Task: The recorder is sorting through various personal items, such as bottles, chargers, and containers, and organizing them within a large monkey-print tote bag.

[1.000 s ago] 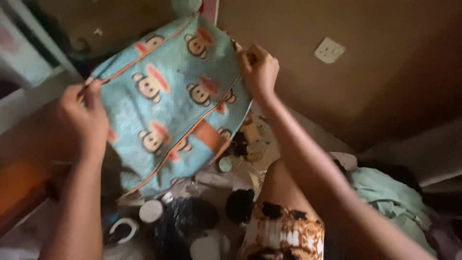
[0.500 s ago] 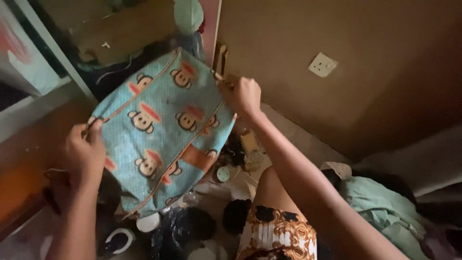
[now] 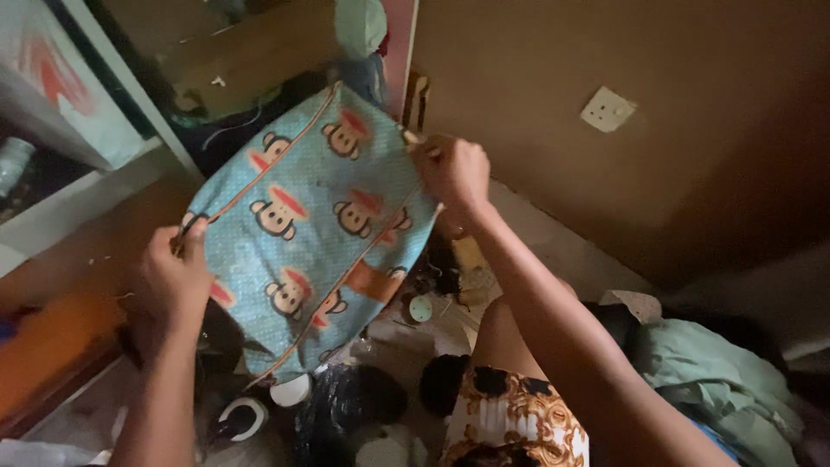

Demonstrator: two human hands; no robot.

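Nearest the camera, a patterned orange-and-white garment [image 3: 514, 424] covered the person's lap, with a black plastic bag [image 3: 346, 411] and a small white ring-shaped object [image 3: 240, 417] lying on the cluttered floor [image 3: 553, 251] just left of it. To the right a crumpled pale green cloth [image 3: 718, 385] lay in a heap.

Above this clutter the person held up a light blue fabric bag [image 3: 307, 225] printed with cartoon monkey faces and edged in orange piping. The left hand [image 3: 175, 281] was closed on its near left corner, and the right hand [image 3: 456, 173] pinched its far right edge, so the bag hung stretched and tilted between them, clear of the floor. To keep it spread well, both grips would probably need to stay firm at the piping and pull evenly apart, or the loose lower edge could sag into the things beneath.

Farther off, a white shelf frame [image 3: 112, 169] stood on the left, with dark clothing bundled behind the bag. A brown wall [image 3: 692, 173] rose on the right, carrying a white wall socket [image 3: 608, 109]. The light was dim throughout.
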